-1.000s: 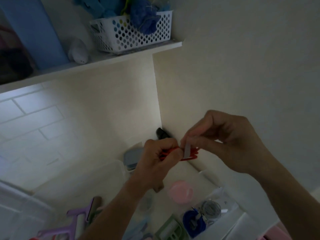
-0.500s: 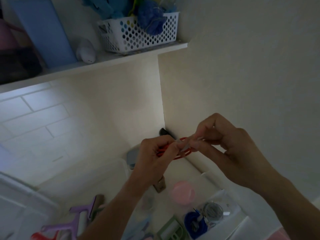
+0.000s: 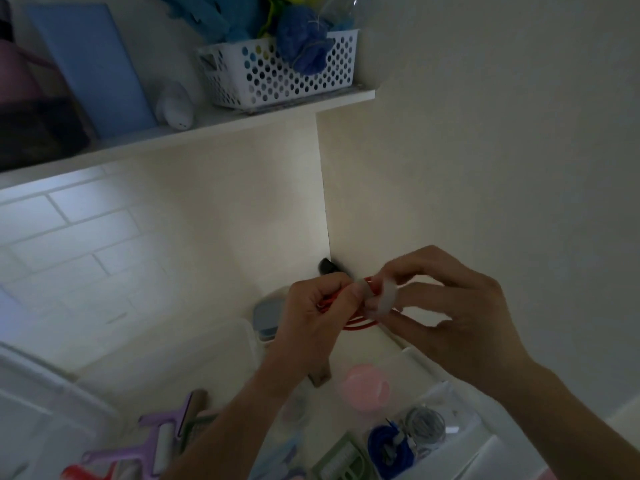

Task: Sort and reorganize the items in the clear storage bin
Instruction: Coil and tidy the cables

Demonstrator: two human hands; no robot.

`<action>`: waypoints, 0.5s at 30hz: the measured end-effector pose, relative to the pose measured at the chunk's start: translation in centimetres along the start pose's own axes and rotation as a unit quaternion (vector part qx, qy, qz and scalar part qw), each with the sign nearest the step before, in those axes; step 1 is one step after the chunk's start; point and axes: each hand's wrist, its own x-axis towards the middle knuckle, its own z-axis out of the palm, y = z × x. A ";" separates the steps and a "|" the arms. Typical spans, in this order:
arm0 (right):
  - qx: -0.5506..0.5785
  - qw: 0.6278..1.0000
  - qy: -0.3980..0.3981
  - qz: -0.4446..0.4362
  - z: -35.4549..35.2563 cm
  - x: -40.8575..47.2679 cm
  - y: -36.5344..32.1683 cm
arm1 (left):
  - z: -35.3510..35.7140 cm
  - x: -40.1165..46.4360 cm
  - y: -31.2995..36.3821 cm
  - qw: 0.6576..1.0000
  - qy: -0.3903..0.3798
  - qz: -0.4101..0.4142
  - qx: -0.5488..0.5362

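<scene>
Holding a coiled red cable (image 3: 360,323) up in front of the cream wall corner w/ both hands. My left hand (image 3: 311,317) is curled tight round the left side of the coil, thumb pressed on top. My right hand (image 3: 446,306) pinches a pale grey fabric strap (image 3: 384,297) betw. thumb and fingers; the strap loops round the red strands, its other end lying under my left thumb tip. Both hands are well above the clear plastic storage bin (image 3: 419,358), which sits below at the bottom of the view, against the wall. In the bin, right side: a round pink lid or ball (image 3: 363,386), can't tell which, a coiled blue cable (image 3: 388,448) and, just beside it, a coiled silver-grey cable (image 3: 424,422). A sage-green comb-like plastic piece (image 3: 341,460) lies near the bin's front. Left of my forearm, a lilac plastic lint-roller frame (image 3: 162,434). A grey-blue rounded case (image 3: 266,315) rests behind my left hand, and a small black object (image 3: 327,266) sits in the wall corner. Up top, a white shelf (image 3: 242,116) carries a white perforated basket (image 3: 280,77) w/ blue fabric things in it.
</scene>
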 end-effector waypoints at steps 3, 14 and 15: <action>-0.031 0.998 -0.008 -0.051 0.0 -0.4 -0.1 | -0.1 -0.1 0.0 1.000 0.007 0.011 0.010; -0.046 0.996 -0.033 -0.064 -0.4 -1.5 -0.1 | -0.5 -1.3 0.4 0.997 -0.066 0.028 0.006; -0.031 0.998 -0.040 -0.045 -0.6 -1.5 -0.1 | -0.6 -1.4 0.5 0.996 -0.077 0.033 0.015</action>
